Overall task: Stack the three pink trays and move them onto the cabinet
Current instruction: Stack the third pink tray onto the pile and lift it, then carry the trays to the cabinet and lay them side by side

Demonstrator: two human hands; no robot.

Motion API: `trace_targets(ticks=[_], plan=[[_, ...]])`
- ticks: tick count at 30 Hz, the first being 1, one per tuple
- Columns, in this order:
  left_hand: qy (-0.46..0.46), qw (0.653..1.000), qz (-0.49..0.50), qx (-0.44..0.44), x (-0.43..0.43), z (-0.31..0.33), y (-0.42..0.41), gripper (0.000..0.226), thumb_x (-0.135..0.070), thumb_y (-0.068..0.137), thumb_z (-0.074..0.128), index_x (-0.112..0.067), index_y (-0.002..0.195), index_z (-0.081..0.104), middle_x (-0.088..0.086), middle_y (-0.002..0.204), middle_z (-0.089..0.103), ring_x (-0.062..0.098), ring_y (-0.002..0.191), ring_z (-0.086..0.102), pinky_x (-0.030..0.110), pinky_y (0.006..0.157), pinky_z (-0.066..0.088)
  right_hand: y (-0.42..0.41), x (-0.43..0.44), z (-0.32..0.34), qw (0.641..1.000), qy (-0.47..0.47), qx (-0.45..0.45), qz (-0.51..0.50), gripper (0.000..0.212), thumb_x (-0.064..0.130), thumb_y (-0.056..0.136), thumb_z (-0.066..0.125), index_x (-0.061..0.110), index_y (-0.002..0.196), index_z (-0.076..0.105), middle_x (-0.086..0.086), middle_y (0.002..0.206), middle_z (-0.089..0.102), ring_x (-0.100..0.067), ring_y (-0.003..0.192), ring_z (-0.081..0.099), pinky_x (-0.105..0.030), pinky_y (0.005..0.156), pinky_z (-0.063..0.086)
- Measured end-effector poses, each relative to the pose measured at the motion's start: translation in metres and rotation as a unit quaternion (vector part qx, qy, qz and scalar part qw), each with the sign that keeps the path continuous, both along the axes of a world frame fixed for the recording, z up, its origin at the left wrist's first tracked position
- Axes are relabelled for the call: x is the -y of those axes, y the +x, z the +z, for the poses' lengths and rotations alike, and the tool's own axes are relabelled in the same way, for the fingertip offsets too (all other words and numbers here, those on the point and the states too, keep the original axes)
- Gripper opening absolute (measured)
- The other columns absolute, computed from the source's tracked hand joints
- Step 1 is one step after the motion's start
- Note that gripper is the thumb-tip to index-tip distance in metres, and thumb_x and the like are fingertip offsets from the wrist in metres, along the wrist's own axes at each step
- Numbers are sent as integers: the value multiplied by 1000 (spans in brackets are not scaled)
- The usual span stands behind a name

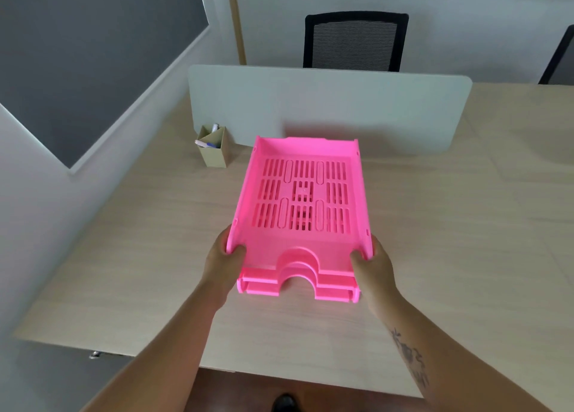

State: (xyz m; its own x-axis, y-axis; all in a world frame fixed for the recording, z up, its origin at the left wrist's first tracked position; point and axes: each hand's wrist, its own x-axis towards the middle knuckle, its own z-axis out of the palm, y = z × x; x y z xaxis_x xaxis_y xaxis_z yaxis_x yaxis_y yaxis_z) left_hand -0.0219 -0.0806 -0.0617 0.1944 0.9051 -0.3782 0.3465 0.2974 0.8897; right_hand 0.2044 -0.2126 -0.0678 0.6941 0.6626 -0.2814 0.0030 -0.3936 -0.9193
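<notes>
Lower trays [298,282] mostly hidden

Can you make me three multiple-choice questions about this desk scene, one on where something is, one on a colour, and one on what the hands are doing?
1. Where is the small brown cardboard pen holder?
A. Beside the pale divider panel, left of the trays
B. On the black mesh chair
C. Inside the top tray

2. What colour is the stack of slotted plastic trays?
A. Blue
B. Pink
C. White

3. What are the hands doing?
A. Resting flat on the light wooden desk
B. Holding a pen
C. Gripping the stack's near corners, left hand and right hand

Answers: 1 A, it stands at the divider's left end. 2 B, the trays are bright pink. 3 C, thumbs hook over each side wall.
</notes>
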Motion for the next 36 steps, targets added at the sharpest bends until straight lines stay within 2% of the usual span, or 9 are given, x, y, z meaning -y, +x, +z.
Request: trace_targets(ticks=[3,8,12,14,17,21,26,31,36], plan=[[-17,999,23,33,8,-11,-2,41,-8,97,50,-17,137,56,8,108,72,20,93,68,29,65,54,-3,6,-10,999,18,-32,-4,42,13,98,54,16,141,51,-7,111,69,-30,104,68,-37,83,58],[-17,997,44,54,9,-20,4,35,-17,100,51,-18,135,55,1,97,70,12,83,66,22,57,52,-5,5,-17,997,41,-60,-26,42,18,99,54,18,141,51,-6,112,70,-28,103,69,-34,80,58],[-12,995,24,93,10,-29,-2,39,-23,99,56,-17,137,54,10,111,71,25,98,70,19,59,56,-5,8,-20,995,50,-78,-22,41,21,97,60,22,137,53,3,106,70,-15,95,70,-24,75,59],[-13,992,-1,128,12,-38,-9,47,-33,98,54,-20,143,48,12,120,70,25,103,70,21,66,59,-5,12,-26,995,38,-93,-1,52,36,89,67,24,138,53,3,109,73,-14,97,71,-34,86,60],[-28,990,-25,137,15,-51,-13,64,-48,91,50,-21,148,40,11,120,70,12,93,73,21,68,59,-8,20,-36,993,15,-114,33,90,68,65,74,28,141,49,5,117,72,-15,109,68,-47,102,51],[-38,987,-23,152,15,-64,-5,64,-52,93,47,-11,143,46,9,111,70,5,85,73,16,66,57,-12,17,-46,989,29,-144,22,91,69,64,73,28,142,48,6,122,70,-14,117,64,-45,108,45],[-46,983,36,172,9,-58,3,56,-46,97,45,-13,142,49,10,116,70,11,88,73,20,66,58,-8,9,-42,984,48,-169,1,90,72,62,76,33,139,51,3,127,69,-21,123,62,-53,110,40],[-33,981,32,188,-17,-13,11,56,-53,94,48,-20,139,53,13,122,71,30,107,70,46,87,58,8,-16,-8,986,84,-143,-8,86,71,63,74,33,137,54,-3,127,69,-28,120,64,-57,106,44],[-32,981,29,190,-26,20,16,50,-55,97,44,-21,129,61,17,114,73,38,98,72,52,79,60,16,-30,16,989,74,-126,10,75,72,67,67,43,134,53,-6,119,72,-33,105,71,-61,93,52]])
